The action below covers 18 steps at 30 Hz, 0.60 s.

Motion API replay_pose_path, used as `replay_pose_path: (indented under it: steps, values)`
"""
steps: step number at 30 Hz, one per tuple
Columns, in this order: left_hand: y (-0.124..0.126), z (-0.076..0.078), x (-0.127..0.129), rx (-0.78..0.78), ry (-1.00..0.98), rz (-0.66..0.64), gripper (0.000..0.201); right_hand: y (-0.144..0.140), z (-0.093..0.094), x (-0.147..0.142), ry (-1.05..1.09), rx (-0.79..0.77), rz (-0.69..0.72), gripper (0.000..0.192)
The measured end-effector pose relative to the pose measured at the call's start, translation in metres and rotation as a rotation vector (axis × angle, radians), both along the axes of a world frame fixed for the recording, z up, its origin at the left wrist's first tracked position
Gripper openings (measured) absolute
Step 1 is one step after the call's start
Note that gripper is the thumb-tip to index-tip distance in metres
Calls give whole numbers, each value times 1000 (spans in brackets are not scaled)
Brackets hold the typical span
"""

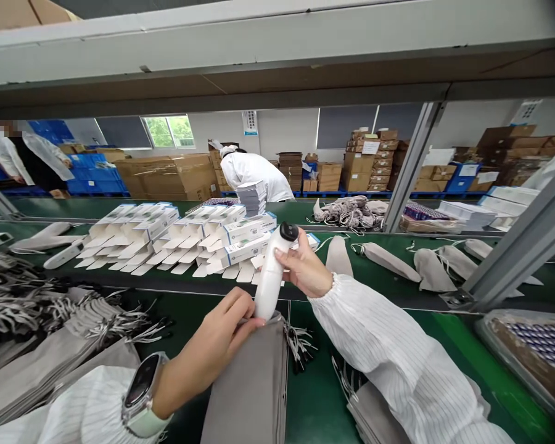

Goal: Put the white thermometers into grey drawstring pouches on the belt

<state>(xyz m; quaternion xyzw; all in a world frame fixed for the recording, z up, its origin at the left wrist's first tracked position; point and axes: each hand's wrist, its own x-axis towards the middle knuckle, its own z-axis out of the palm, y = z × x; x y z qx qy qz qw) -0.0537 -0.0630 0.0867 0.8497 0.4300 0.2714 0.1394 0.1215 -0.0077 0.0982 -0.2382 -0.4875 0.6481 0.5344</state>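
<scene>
My right hand [305,265] is closed around a white handheld device [270,280] with a rounded body and a black cap-like end. The device is tilted, black end up, its lower tip at the mouth of a grey drawstring pouch [250,376]. This pouch lies on top of a stack, its cords [300,342] hanging to the right. My left hand [229,324] pinches the pouch's top edge beside the device's lower tip. How far the tip sits inside the mouth is hidden by my left fingers.
Open white boxes [134,228] stand in rows behind my hands. Piles of grey pouches [41,370] lie at left, more pouches [383,407] under my right forearm. Filled-looking pouches [393,262] rest on the green conveyor. A metal post [411,166] and overhead shelf [277,55] frame the bench; a person [254,172] bends beyond.
</scene>
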Motion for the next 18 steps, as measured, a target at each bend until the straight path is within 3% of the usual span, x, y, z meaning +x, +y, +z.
replay_pose_path:
  steps: [3,7,12,18]
  values:
    - [3,1,-3,17,-82,54,22,0,-4,-7,3,41,54,43]
    - [6,-1,-12,-147,-203,157,24,0,-6,-18,62,51,-5,44]
    - [6,-2,-9,-250,-577,317,28,0,-10,-25,110,73,-53,44]
    - [9,-9,-1,-469,-858,345,35,1,-14,-25,143,188,-151,43]
